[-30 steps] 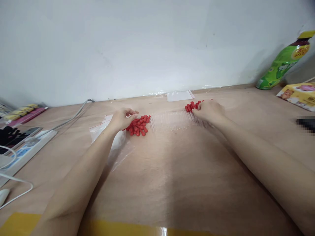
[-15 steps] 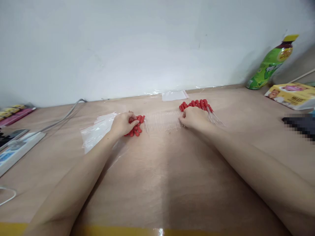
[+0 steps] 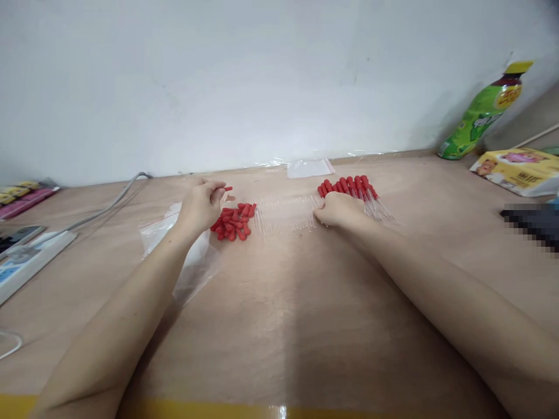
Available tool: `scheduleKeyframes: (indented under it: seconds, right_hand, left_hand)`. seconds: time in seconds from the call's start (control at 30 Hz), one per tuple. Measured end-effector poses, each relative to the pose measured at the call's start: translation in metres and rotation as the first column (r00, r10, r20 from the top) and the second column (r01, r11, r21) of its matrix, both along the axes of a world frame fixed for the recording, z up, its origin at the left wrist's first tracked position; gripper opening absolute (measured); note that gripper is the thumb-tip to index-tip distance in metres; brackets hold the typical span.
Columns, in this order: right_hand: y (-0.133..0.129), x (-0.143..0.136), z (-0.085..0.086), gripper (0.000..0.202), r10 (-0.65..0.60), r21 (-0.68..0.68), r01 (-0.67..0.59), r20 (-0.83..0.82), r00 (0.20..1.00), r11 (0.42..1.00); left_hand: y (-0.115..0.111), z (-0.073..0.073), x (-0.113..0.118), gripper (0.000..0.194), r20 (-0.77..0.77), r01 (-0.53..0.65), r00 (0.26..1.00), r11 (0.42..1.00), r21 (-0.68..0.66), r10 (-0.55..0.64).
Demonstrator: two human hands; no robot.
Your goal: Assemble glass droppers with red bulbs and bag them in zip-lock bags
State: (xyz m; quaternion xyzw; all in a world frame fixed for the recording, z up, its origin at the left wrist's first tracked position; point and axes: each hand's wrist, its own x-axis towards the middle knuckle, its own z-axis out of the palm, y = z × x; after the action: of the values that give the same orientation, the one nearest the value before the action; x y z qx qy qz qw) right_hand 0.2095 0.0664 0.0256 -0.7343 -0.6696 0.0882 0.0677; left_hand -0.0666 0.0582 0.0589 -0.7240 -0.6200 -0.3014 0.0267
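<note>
My left hand (image 3: 201, 203) is raised above the pile of red rubber dropper bulbs (image 3: 236, 224), with one red dropper bulb (image 3: 228, 188) pinched between thumb and fingers. Side by side to the right of the pile lies a row of thin clear glass dropper tubes (image 3: 286, 214). At the right end of that row, my right hand (image 3: 338, 209) is closed on the end of a glass dropper tube, though its fingertips partly hide it. Just behind the right hand, several droppers with red bulbs fitted (image 3: 349, 185) lie side by side, their clear tubes partly covered by the hand.
Clear plastic bags (image 3: 196, 262) lie under and beside the left forearm. Another small bag (image 3: 310, 168) is by the wall. To the right are a green drink bottle (image 3: 483, 116), a yellow packet (image 3: 517, 169) and a pixelated dark object (image 3: 533, 224). A power strip (image 3: 39, 262) sits left.
My left hand has lifted from the bulb pile, moving left and away from me, with one red dropper bulb in its fingers. The right hand has barely shifted at the tubes' end.
</note>
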Motion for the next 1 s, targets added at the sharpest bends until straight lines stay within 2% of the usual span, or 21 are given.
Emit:
scheduleKeyframes:
  seconds: [0.07, 0.13, 0.2, 0.27, 0.37, 0.47, 0.53, 0.8, 1.0]
  right_hand:
    - [-0.004, 0.001, 0.006, 0.022, 0.022, 0.029, -0.022, -0.015, 1.0, 0.999]
    - [-0.008, 0.002, 0.011, 0.022, 0.047, 0.113, -0.043, -0.03, 0.998, 0.993]
    - [-0.014, 0.004, 0.012, 0.02, 0.105, 0.236, -0.088, -0.063, 0.992, 0.968]
    - [-0.021, 0.007, 0.006, 0.017, 0.245, 0.35, -0.182, -0.145, 0.959, 0.919]
    - [-0.034, 0.01, -0.013, 0.015, 0.518, 0.499, -0.353, -0.241, 0.821, 0.791]
    - [-0.045, 0.014, -0.03, 0.018, 0.656, 0.618, -0.427, -0.199, 0.728, 0.661]
    - [-0.051, 0.015, -0.036, 0.018, 0.682, 0.653, -0.434, -0.175, 0.71, 0.62]
    - [-0.056, 0.01, -0.033, 0.019, 0.699, 0.643, -0.505, -0.068, 0.712, 0.576]
    - [-0.057, 0.008, -0.035, 0.018, 0.726, 0.62, -0.536, -0.082, 0.682, 0.573]
  left_hand:
    - [-0.006, -0.001, 0.012, 0.026, 0.238, 0.082, 0.969, 0.995, -0.064, -0.065]
    - [-0.012, -0.007, 0.028, 0.025, 0.454, 0.208, 0.883, 0.966, -0.154, -0.118]
    - [-0.019, -0.019, 0.045, 0.023, 0.61, 0.301, 0.781, 0.936, -0.182, -0.133]
    - [-0.026, -0.032, 0.059, 0.022, 0.722, 0.392, 0.672, 0.906, -0.161, -0.163]
    - [-0.035, -0.049, 0.071, 0.024, 0.807, 0.483, 0.565, 0.863, -0.152, -0.174]
    - [-0.041, -0.059, 0.075, 0.027, 0.811, 0.513, 0.557, 0.842, -0.168, -0.177]
    - [-0.043, -0.062, 0.075, 0.029, 0.806, 0.517, 0.566, 0.837, -0.182, -0.174]
    - [-0.042, -0.064, 0.075, 0.025, 0.799, 0.527, 0.574, 0.827, -0.196, -0.177]
    - [-0.044, -0.061, 0.074, 0.024, 0.756, 0.527, 0.61, 0.834, -0.163, -0.238]
